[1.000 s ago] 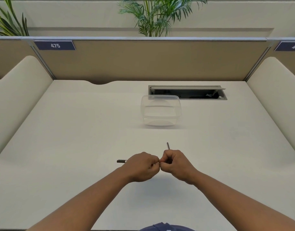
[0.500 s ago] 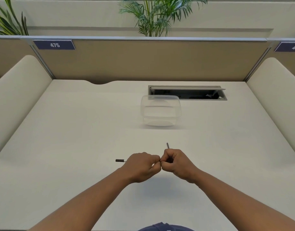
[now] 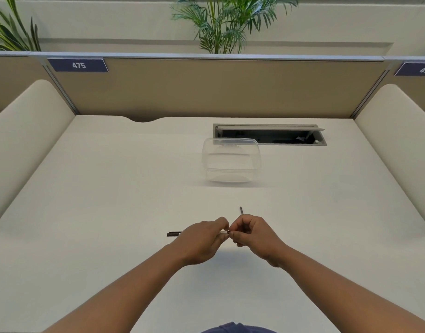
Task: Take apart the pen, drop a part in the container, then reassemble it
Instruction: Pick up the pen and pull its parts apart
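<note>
My left hand (image 3: 201, 237) grips the pen barrel (image 3: 174, 234), whose dark end sticks out to the left of the fist. My right hand (image 3: 252, 234) is closed on a thin dark pen part (image 3: 241, 210) that pokes up above its fingers. The fingertips of both hands meet over the middle of the desk, where a small dark tip shows between them. A clear plastic container (image 3: 231, 160) stands open further back, well apart from both hands; nothing shows inside it.
The white desk (image 3: 110, 188) is bounded by padded side panels and a tan partition (image 3: 206, 90) at the back. An open cable tray (image 3: 269, 135) sits just behind the container. Plants rise behind the partition.
The fists have loosened a little and the fingertips now pinch together at the joint. The barrel end at the left has dropped slightly. The container has not moved.
</note>
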The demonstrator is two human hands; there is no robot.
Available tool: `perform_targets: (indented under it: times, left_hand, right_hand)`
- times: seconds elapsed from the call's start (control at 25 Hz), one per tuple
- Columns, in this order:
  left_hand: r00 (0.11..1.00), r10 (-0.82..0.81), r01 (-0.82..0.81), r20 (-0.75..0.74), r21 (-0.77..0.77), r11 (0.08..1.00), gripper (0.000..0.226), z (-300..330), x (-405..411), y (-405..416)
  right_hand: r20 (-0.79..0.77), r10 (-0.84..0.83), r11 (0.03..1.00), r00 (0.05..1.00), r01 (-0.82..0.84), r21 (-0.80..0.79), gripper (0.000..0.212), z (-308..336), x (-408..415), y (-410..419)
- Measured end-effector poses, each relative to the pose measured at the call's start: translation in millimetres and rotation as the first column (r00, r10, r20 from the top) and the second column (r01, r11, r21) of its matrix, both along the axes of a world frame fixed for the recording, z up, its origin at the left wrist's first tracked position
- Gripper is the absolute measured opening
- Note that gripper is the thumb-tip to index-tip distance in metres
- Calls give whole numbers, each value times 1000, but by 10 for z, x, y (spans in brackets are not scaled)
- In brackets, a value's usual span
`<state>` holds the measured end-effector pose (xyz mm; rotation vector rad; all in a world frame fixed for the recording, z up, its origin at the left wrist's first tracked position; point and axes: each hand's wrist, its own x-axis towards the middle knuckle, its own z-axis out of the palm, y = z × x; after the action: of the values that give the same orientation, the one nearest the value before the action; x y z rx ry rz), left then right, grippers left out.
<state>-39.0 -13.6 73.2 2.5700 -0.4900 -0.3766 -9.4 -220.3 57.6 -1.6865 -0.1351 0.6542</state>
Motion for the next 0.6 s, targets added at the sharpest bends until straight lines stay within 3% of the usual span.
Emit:
perform_targets:
  times: [0.08, 0.24, 0.44, 0.6]
  left_hand:
    - [1000, 5, -5, -8, -18, 1000, 15, -1, -3, -9]
    - [999, 31, -31, -16, -35, 999, 8, -7, 8, -6]
    - [998, 37, -38, -45, -18, 999, 10, -16, 12, -10]
    - [997, 47, -49, -55, -30, 998, 9, -8, 17, -23]
  right_hand:
    - [-15, -17, 1000, 1000, 17, 18, 5, 2, -5, 3]
    - [-73, -52, 998, 996, 49, -35, 24, 39, -10, 17]
    - [-45, -45, 999, 998, 44, -18, 8, 34, -3, 18]
    - [-91, -51, 998, 994, 48, -36, 22, 50, -13, 21]
